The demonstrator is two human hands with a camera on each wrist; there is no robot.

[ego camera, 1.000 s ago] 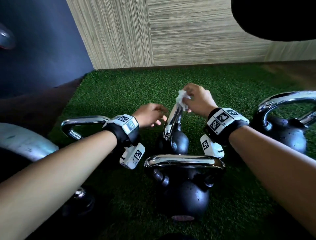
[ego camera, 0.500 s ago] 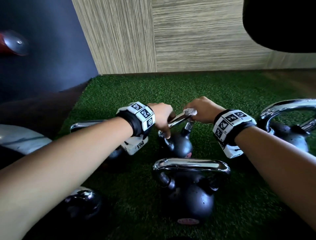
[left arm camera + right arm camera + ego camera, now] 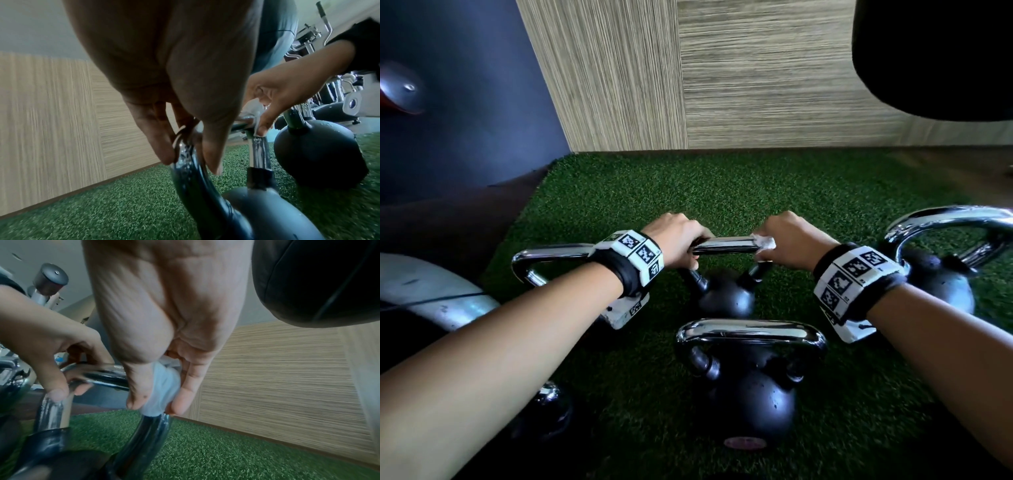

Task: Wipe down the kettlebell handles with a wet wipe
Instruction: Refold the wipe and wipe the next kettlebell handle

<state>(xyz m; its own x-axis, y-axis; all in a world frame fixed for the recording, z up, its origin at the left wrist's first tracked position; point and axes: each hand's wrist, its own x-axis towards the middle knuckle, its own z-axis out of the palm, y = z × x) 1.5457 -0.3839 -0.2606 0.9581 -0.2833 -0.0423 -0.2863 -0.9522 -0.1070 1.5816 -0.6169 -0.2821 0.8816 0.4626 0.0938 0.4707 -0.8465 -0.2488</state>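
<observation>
a: what is sitting nearest, below both wrists?
b: a black round kettlebell with chrome handle (image 3: 748, 334), untouched on green turf (image 3: 722, 192).
a: and beyond it?
b: the left hand (image 3: 678, 240) is gripping the farther kettlebell's chrome handle (image 3: 726, 244); the right hand (image 3: 787, 240) is wrapping a white wet wipe (image 3: 765, 242) around its right corner.

My head camera looks forward and down from above over both forearms onto the green turf (image 3: 722, 192), a wood-grain wall (image 3: 756, 75) closing the far side; the left wrist camera sits low and very near, looking along the left hand (image 3: 168, 68) toward the right; the right wrist camera, just as near, looks along the right hand (image 3: 164, 308) toward the left; all three share the chrome handle (image 3: 726, 245) both hands meet on, plus turf and wall.
</observation>
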